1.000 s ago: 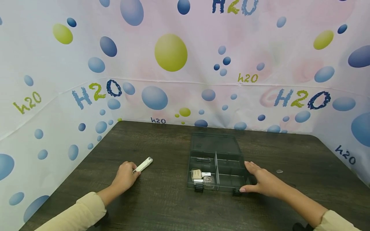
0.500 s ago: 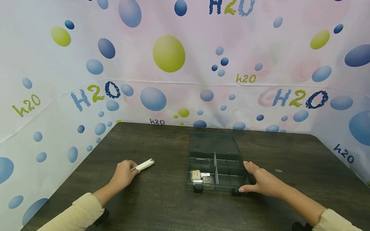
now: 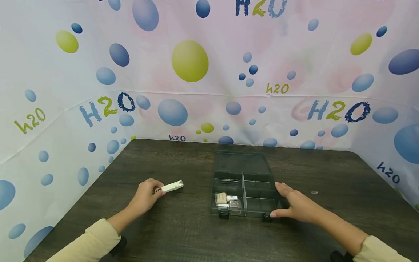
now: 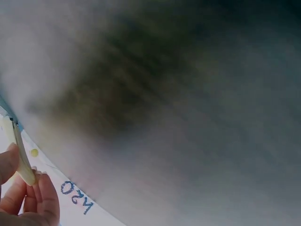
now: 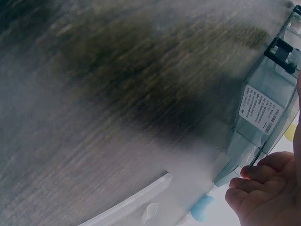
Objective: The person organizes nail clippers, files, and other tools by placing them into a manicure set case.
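My left hand (image 3: 144,194) pinches a cream-white nail clipper (image 3: 172,186) between thumb and fingers, above the left half of the table. The left wrist view shows the clipper (image 4: 16,146) upright in the fingertips. At centre right lies a see-through dark plastic organizer box (image 3: 260,211), its lid (image 3: 242,162) folded back. My right hand (image 3: 301,207) holds the box at its right side, thumb by the front latch (image 3: 266,217) and fingers along the side wall. Small bottles (image 3: 221,198) sit in the front left compartment, with thin metal pieces (image 3: 230,181) behind them.
A small clear piece (image 3: 314,192) lies on the dark wooden table (image 3: 183,233), right of the box. A white printed sheet (image 3: 209,83) with dots and letters stands behind and along the sides. The box carries a white label (image 5: 261,109).
My left hand has moved slightly right with the nail clipper, which has turned from slanting upward to nearly level. The right hand and the box stay in place; the head view shifts slightly.
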The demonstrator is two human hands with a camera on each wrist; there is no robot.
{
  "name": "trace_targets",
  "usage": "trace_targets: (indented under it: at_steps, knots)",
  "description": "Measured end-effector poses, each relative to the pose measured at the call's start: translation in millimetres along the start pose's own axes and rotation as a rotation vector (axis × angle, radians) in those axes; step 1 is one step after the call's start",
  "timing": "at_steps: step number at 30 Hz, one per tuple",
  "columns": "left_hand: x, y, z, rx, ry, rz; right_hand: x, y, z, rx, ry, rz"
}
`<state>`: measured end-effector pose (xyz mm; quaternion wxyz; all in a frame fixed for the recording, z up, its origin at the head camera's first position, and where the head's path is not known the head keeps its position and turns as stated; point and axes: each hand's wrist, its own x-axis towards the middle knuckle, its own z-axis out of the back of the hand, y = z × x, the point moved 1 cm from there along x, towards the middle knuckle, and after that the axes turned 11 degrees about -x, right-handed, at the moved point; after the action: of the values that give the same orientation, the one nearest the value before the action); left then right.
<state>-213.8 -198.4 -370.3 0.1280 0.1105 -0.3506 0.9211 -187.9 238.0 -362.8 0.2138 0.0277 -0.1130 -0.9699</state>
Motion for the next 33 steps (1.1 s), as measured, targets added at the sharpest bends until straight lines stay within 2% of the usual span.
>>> trace_targets:
  at_steps: [14, 33]
  knots:
    - [20.5, -22.2, -15.1, -0.098, -0.011, -0.112, 0.3, 0.0, 0.4, -0.007, 0.001, 0.002]
    - [44.9, -55.9, -48.9, -0.189, 0.014, -0.167, 0.0, 0.0, -0.5, 0.011, 0.000, -0.004]
